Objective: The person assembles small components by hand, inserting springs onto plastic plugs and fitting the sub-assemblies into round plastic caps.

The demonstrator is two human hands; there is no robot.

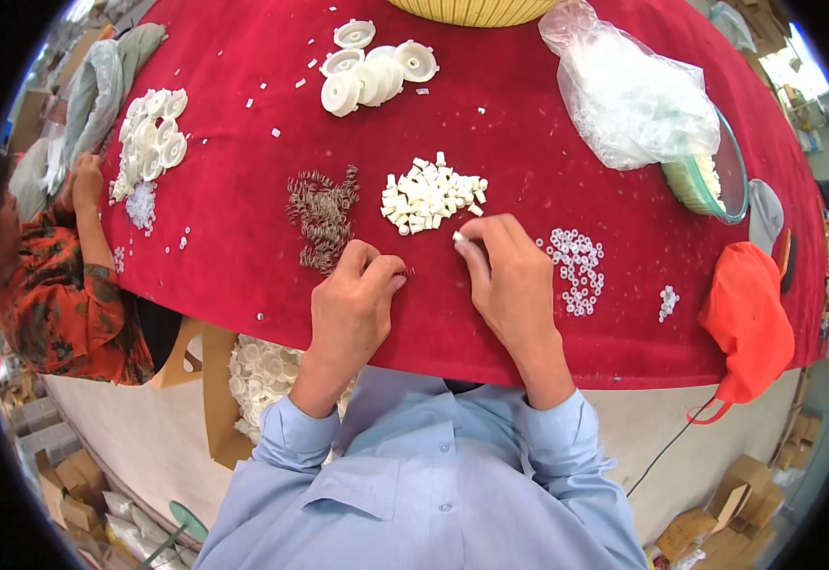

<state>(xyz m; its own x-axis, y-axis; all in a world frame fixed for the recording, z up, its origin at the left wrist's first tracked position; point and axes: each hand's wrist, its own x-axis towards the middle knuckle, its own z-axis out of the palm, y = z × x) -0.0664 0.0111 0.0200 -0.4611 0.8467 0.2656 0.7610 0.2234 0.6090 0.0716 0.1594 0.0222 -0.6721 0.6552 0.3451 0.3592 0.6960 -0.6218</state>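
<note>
My left hand (350, 299) is closed in a pinch, with a small coil spring (409, 273) at its fingertips. Beside it, toward the far side, lies a loose heap of thin dark springs (321, 217). Between the thumb and finger of my right hand (514, 280) is a small white plastic cap (459, 237). Just beyond that hand a pile of cream-white caps (431, 195) is spread on the red cloth (490, 332). Small translucent rings (580, 271) lie scattered to the right of my right wrist.
Round white plastic parts (367, 78) lie farther back. A plastic bag (633, 95) rests by a glass bowl (733, 180) at right, near an orange-red cloth bag (749, 309). At left, another person's arm (96, 214) reaches the table. An open carton (220, 394) stands below the edge.
</note>
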